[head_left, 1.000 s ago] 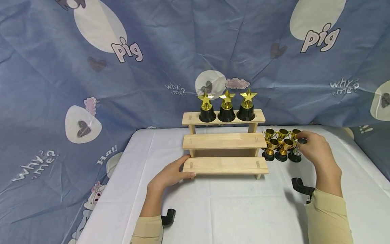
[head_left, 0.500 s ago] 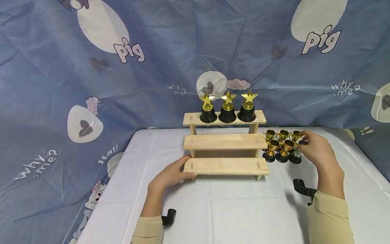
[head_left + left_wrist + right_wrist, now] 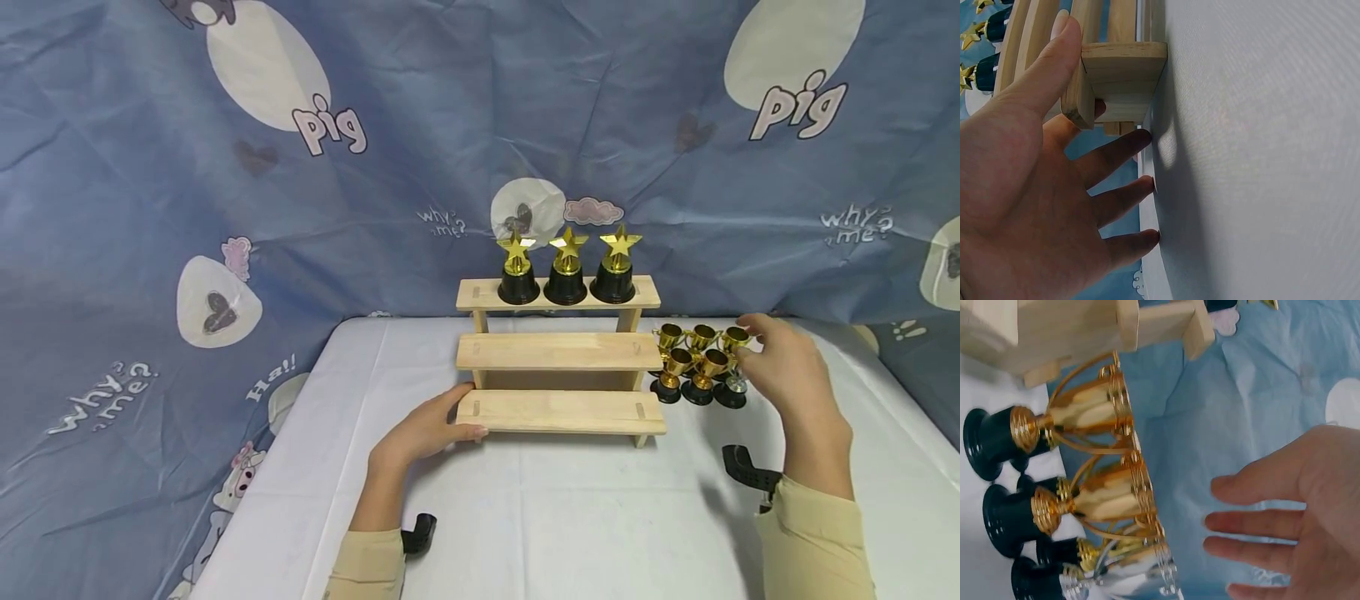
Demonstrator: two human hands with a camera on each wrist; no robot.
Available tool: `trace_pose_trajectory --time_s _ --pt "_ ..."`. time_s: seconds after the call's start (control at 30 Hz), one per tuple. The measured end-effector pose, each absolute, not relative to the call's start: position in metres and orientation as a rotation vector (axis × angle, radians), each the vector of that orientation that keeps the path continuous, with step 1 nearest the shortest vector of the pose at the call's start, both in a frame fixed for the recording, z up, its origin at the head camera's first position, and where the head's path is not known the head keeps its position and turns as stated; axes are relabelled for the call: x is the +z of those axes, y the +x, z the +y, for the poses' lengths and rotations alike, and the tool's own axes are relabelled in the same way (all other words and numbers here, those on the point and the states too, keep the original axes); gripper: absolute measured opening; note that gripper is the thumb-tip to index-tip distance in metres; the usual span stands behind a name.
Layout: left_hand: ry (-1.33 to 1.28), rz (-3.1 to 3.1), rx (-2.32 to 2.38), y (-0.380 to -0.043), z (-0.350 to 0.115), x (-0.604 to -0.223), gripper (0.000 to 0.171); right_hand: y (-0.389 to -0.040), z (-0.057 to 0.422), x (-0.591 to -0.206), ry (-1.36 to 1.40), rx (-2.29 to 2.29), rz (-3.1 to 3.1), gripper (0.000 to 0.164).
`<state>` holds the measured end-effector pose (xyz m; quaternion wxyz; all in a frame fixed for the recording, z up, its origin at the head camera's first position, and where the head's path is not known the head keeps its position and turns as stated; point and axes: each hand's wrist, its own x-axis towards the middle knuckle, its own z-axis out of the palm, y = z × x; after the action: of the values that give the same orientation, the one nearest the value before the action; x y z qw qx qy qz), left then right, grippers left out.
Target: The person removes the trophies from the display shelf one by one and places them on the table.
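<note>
A three-tier wooden shelf (image 3: 558, 350) stands mid-table. My left hand (image 3: 423, 429) grips the left end of its lowest board (image 3: 1079, 97), thumb in front and index finger partly hidden behind. The left hand's other fingers extend down to the cloth. To the right of the shelf, small trophy cups on black bases stand in two rows: gold cups (image 3: 701, 335) behind, copper-gold cups (image 3: 1094, 409) and a silver cup (image 3: 1138, 572) in front. My right hand (image 3: 791, 375) hovers by the right end of these cups; the right wrist view shows its fingers extended, apart from the cups, holding nothing.
Three gold star trophies (image 3: 566, 271) with black bases stand on the top tier. White cloth (image 3: 585, 517) covers the table. A blue printed curtain (image 3: 405, 125) hangs behind and at the sides. Black wrist mounts (image 3: 742, 468) stick out from both sleeves.
The head view shifts slightly, moving the scene right and down. My right fingers rise a little at the right end of the cups; the dark spot beside the thumb is hidden. My left hand stays put.
</note>
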<state>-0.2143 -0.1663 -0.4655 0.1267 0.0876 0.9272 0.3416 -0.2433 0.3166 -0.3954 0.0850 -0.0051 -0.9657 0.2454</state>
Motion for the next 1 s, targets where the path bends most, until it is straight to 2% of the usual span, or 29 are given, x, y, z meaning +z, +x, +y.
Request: trace_pose_trajectory --time_s 0.43,1.0 --pt "0.265 2.693 0.997 -0.215 -0.166 -0.465 0.084 -0.249 0.287 -0.398 0.143 0.764 -2.755 0.042" --pt "0.261 2.714 0.977 -0.216 -0.167 -0.468 0.085 -0.259 0.261 -0.398 0.208 0.986 -2.648 0.05"
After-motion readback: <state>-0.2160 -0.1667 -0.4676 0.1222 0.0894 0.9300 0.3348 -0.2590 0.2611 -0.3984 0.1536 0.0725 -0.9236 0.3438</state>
